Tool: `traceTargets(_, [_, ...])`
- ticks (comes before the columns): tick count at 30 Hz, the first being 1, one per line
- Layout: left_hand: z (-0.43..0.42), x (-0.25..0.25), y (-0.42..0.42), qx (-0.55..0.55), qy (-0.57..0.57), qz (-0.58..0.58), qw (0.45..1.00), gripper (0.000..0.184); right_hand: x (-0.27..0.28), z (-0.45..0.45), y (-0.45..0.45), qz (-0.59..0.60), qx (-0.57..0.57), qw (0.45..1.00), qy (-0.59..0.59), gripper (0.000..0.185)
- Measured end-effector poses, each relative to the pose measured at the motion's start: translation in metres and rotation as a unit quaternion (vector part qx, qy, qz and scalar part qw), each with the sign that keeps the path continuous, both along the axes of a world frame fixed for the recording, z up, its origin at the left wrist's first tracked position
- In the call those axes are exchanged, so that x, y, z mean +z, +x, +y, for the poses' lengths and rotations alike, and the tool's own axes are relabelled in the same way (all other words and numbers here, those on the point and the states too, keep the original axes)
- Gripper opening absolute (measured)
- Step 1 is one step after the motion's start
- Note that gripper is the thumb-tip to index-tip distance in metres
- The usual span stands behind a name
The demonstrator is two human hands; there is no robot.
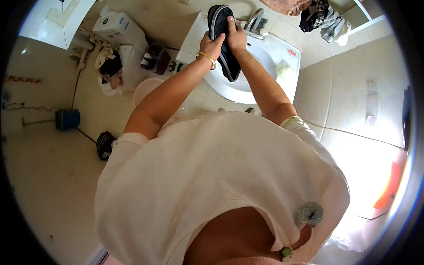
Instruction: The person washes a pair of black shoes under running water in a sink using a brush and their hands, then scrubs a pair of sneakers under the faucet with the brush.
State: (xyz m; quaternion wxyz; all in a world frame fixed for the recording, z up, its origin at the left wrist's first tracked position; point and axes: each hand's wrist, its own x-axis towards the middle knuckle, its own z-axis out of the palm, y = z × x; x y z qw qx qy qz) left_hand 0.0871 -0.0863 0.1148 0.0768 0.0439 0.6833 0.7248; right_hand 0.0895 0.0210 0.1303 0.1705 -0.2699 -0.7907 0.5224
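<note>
Tiled bathroom, white sink (191, 49) on the far side. Left hand (212, 46) and right hand (237, 39) are both gripping a black shoe (229, 62) over its left half; if it's wet, it could easily slip loose.

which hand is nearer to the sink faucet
The right. The right hand grips the black shoe just left of the sink faucet in the picture; the left hand grips the shoe's opposite side, farther left from the faucet.

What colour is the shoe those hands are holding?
The shoe is black with grey edging; it shows best in the head view.
</note>
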Motion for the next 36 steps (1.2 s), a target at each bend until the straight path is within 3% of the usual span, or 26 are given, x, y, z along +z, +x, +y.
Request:
traceTargets(4, [0.001, 0.002, -0.003, 0.011, -0.004, 0.002, 1.0, 0.034, -0.008, 0.01, -0.01, 0.016, 0.005, 0.999, 0.037, 0.091])
traceTargets(8, [-0.002, -0.007, -0.01, -0.049, 0.064, -0.002, 0.997, 0.035, -0.026, 0.024, -0.017, 0.023, 0.039, 0.998, 0.038, 0.091])
traceTargets(9, [-0.005, -0.008, -0.011, -0.069, 0.119, -0.05, 0.989, 0.036, -0.035, 0.032, -0.018, 0.038, 0.126, 0.978, -0.163, 0.092])
traceTargets(10, [-0.009, -0.006, -0.013, -0.088, 0.172, -0.097, 0.976, 0.037, -0.021, 0.031, -0.01, 0.052, 0.207, 0.91, -0.357, 0.092])
traceTargets(11, [-0.017, -0.004, -0.015, -0.13, 0.226, -0.132, 0.956, 0.038, -0.003, 0.045, 0.01, -0.025, 0.243, 0.826, -0.509, 0.086])
traceTargets(12, [-0.021, 0.011, -0.01, -0.142, 0.231, -0.144, 0.952, 0.038, -0.017, 0.067, 0.009, -0.043, 0.26, 0.801, -0.538, 0.071])
traceTargets(14, [-0.027, 0.016, -0.013, -0.213, 0.264, -0.193, 0.921, 0.038, -0.016, 0.057, 0.029, 0.002, 0.279, 0.829, -0.484, 0.056])
traceTargets(17, [-0.022, 0.005, -0.018, -0.241, 0.277, -0.199, 0.909, 0.038, -0.026, 0.058, 0.032, -0.038, 0.267, 0.778, -0.568, 0.048])
traceTargets(20, [-0.021, -0.002, -0.023, -0.213, 0.288, -0.171, 0.918, 0.037, -0.023, 0.058, 0.039, 0.007, 0.242, 0.826, -0.51, 0.046])
traceTargets(22, [-0.032, 0.022, -0.016, -0.149, 0.28, -0.149, 0.936, 0.035, -0.031, 0.066, 0.045, 0.038, 0.168, 0.899, -0.403, 0.044])
traceTargets(23, [-0.044, 0.014, -0.029, -0.096, 0.264, -0.202, 0.938, 0.033, -0.034, 0.072, 0.049, 0.065, 0.145, 0.926, -0.342, 0.044])
traceTargets(25, [-0.062, 0.026, -0.034, -0.008, 0.247, -0.18, 0.952, 0.035, -0.021, 0.082, 0.061, 0.09, 0.096, 0.962, -0.241, 0.041])
traceTargets(29, [-0.066, 0.019, -0.039, 0.055, 0.179, -0.199, 0.962, 0.04, 0.009, 0.088, 0.065, 0.118, 0.084, 0.969, -0.198, 0.047])
traceTargets(32, [-0.035, 0.004, -0.03, 0.021, 0.22, -0.235, 0.946, 0.05, 0.008, 0.073, 0.039, 0.126, 0.062, 0.979, -0.146, 0.056])
traceTargets(36, [-0.012, 0.007, -0.029, -0.059, 0.27, -0.204, 0.939, 0.078, 0.003, 0.054, 0.006, 0.045, 0.167, 0.985, -0.014, 0.068])
